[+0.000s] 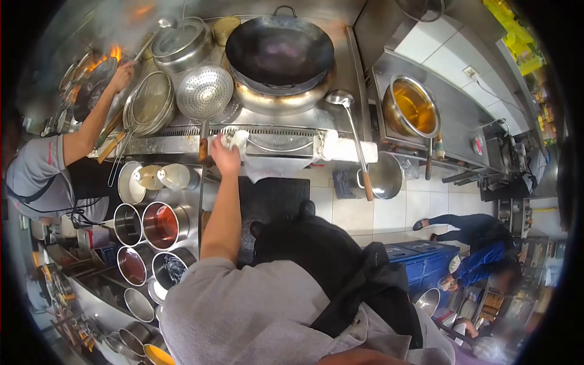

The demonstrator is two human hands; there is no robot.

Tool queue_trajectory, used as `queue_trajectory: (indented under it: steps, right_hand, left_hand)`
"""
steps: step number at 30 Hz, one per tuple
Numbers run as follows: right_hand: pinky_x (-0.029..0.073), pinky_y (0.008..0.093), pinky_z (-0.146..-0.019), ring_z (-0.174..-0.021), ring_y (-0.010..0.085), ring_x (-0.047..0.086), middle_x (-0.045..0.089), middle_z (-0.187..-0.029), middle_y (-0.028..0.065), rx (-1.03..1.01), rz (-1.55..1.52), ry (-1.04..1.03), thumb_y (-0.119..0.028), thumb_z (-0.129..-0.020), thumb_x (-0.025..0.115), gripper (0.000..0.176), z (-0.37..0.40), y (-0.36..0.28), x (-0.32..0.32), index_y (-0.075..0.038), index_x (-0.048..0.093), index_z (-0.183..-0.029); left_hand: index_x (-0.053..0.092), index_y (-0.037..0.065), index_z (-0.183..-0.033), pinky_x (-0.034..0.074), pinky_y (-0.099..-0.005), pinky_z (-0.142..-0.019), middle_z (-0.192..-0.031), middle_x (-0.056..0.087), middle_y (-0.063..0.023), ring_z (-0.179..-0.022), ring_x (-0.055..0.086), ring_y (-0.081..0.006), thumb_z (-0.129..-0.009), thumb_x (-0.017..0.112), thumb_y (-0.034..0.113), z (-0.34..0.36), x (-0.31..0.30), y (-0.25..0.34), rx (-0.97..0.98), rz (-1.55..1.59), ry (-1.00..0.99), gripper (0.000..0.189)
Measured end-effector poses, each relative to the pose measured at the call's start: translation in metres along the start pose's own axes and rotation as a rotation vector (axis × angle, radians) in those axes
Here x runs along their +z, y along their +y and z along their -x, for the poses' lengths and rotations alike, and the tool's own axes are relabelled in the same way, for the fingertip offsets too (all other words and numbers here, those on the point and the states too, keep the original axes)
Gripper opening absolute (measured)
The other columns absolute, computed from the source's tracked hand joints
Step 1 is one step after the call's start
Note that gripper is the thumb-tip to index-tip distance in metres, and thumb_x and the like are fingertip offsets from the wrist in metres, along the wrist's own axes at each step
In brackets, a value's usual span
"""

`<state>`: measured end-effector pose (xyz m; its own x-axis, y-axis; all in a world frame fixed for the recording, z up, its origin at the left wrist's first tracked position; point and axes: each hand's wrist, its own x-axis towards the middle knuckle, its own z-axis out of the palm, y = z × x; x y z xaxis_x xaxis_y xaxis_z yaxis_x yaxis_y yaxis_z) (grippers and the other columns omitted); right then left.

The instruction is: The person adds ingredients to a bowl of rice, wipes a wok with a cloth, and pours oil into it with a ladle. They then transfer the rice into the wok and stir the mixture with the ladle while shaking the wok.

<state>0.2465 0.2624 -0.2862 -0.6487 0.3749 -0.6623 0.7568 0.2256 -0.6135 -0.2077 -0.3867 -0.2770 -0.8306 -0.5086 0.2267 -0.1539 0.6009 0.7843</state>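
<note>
My left hand point(226, 157) reaches forward to the front edge of the stove, with its fingers closed on a bunched white cloth point(241, 142). Just left of it is the wooden handle point(203, 149) of a perforated skimmer point(205, 92), which lies bowl-up on the stove. A large black wok point(280, 52) sits on the burner ahead, some haze over its bottom. A steel ladle point(348, 115) rests across the stove's right corner, its wooden grip hanging over the edge. My right hand is out of the picture.
A pot of amber liquid point(413, 106) stands on the right counter. Several steel pots, one with red liquid point(160, 225), are at my left. A co-worker's arm point(91, 125) works a flaming wok at far left. Another person point(480, 243) bends over at right, near blue cabinets point(420, 261).
</note>
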Motion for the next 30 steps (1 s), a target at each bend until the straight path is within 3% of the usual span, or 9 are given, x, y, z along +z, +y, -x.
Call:
queue_trajectory:
  steps: [3,6,9,12,17,22,24,26,30]
  right_hand:
    - [0.051,0.0364,-0.082,-0.088,0.0221,0.064,0.066,-0.091,0.0114,-0.029,-0.061,0.006,-0.017,-0.085,0.06,0.029,-0.013,0.011,-0.001,-0.001,0.063,-0.109]
    - [0.051,0.0363,-0.082,-0.088,0.0219,0.064,0.066,-0.09,0.0116,-0.073,-0.147,-0.008,-0.017,-0.085,0.06,0.029,-0.042,0.028,-0.01,0.0,0.063,-0.109]
    - [0.051,0.0363,-0.082,-0.088,0.0217,0.064,0.066,-0.09,0.0118,-0.106,-0.229,-0.036,-0.017,-0.085,0.06,0.029,-0.066,-0.001,-0.015,0.0,0.062,-0.109]
    - [0.054,0.036,-0.077,-0.085,0.0218,0.065,0.065,-0.091,0.0145,-0.048,0.001,-0.083,-0.014,-0.086,0.06,0.029,-0.048,-0.093,-0.022,0.002,0.06,-0.11]
    - [0.057,0.0344,-0.067,-0.076,0.0207,0.064,0.064,-0.086,0.0137,-0.104,-0.027,-0.111,-0.017,-0.088,0.061,0.028,-0.066,-0.09,-0.047,0.003,0.059,-0.108]
    - [0.054,0.0328,-0.068,-0.076,0.0191,0.064,0.065,-0.082,0.0092,-0.265,-0.086,-0.066,-0.02,-0.089,0.062,0.026,-0.146,0.061,-0.064,0.002,0.062,-0.102]
    - [0.054,0.0328,-0.068,-0.076,0.0191,0.065,0.065,-0.082,0.0089,-0.232,-0.062,-0.056,-0.02,-0.089,0.062,0.025,-0.153,0.05,-0.066,0.002,0.062,-0.102]
    - [0.054,0.0327,-0.068,-0.076,0.019,0.065,0.065,-0.082,0.0087,-0.171,-0.029,-0.047,-0.02,-0.089,0.062,0.025,-0.148,0.032,-0.066,0.002,0.062,-0.102]
    - [0.053,0.0326,-0.068,-0.076,0.019,0.065,0.065,-0.082,0.0081,-0.11,0.018,-0.036,-0.02,-0.089,0.063,0.025,-0.147,0.001,-0.06,0.002,0.063,-0.101]
  left_hand:
    - [0.052,0.006,-0.121,0.042,-0.0414,-0.096,-0.113,0.058,-0.019,-0.109,0.053,-0.0342,-0.076,0.063,0.003,-0.013,0.014,0.063,0.187,-0.063,0.065,0.047]
    - [0.058,0.003,-0.114,0.052,-0.0336,-0.074,-0.099,0.065,-0.0125,-0.083,0.065,-0.0204,-0.08,0.065,0.004,0.01,0.058,0.114,0.104,0.285,-0.405,0.035]
    - [0.046,0.005,-0.128,0.052,-0.0349,-0.081,-0.119,0.059,-0.0187,-0.094,0.065,-0.0258,-0.081,0.07,0.019,0.069,0.12,0.162,0.021,0.31,-0.865,0.054]
    - [0.034,0.001,-0.135,0.043,-0.0461,-0.098,-0.125,0.053,-0.0276,-0.119,0.051,-0.0415,-0.073,0.077,0.044,0.107,0.177,0.193,0.0,-0.074,-0.76,0.086]
    - [0.035,0.009,-0.132,0.044,-0.0452,-0.098,-0.127,0.049,-0.028,-0.117,0.052,-0.0403,-0.078,0.073,0.03,0.115,0.211,0.215,-0.102,-0.444,-0.825,0.069]
    - [0.042,0.004,-0.124,0.047,-0.044,-0.093,-0.115,0.059,-0.0211,-0.107,0.059,-0.0372,-0.076,0.071,0.02,0.091,0.202,0.198,-0.084,-0.351,-0.84,0.058]
    - [0.04,0.005,-0.131,0.049,-0.0413,-0.091,-0.109,0.062,-0.0173,-0.102,0.061,-0.028,-0.077,0.068,0.011,0.067,0.167,0.188,0.062,0.334,-0.792,0.061]
    - [0.04,0.004,-0.132,0.051,-0.0379,-0.086,-0.11,0.062,-0.0117,-0.097,0.062,-0.0224,-0.084,0.063,0.007,0.03,0.112,0.193,-0.348,0.712,-0.788,0.054]
    - [0.043,0.006,-0.127,0.054,-0.0374,-0.075,-0.108,0.06,-0.0094,-0.089,0.063,-0.022,-0.09,0.06,0.014,-0.035,0.024,0.159,-0.556,1.179,-0.518,0.041]
